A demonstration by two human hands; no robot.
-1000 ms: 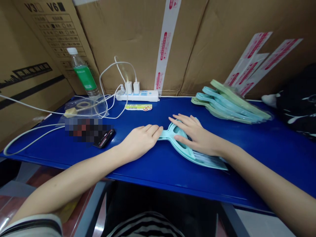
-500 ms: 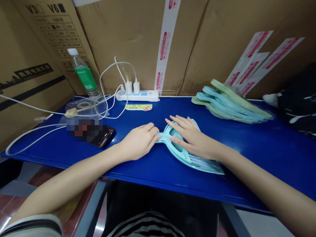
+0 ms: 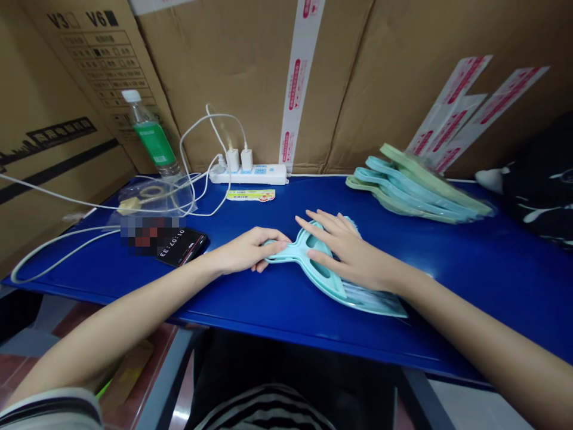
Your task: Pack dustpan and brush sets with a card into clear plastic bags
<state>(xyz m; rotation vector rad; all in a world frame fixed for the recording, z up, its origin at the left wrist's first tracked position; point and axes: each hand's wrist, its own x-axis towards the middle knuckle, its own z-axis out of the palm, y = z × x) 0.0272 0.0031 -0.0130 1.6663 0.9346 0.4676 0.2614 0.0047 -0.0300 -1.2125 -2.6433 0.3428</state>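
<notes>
A light teal hand brush (image 3: 301, 253) lies nested on a matching dustpan (image 3: 380, 309) on the blue table, their handles pointing left. Pale bristles show below my right palm. My left hand (image 3: 244, 251) grips the stacked handles, thumb on top and fingers curled beneath. My right hand (image 3: 358, 257) rests flat over the brush head with its fingers spread, hiding part of the brush and pan.
Several wrapped green and blue dustpan sets (image 3: 416, 191) are stacked at the back right. A phone (image 3: 183, 248), a bottle (image 3: 154, 140), white cables and a power strip (image 3: 250, 174) occupy the left and back. Cardboard (image 3: 250, 71) stands behind.
My left hand has shifted left along the handles and changed its grip, so more of the handle ends shows. My right hand stays nearly in place. The phone screen now shows a timer.
</notes>
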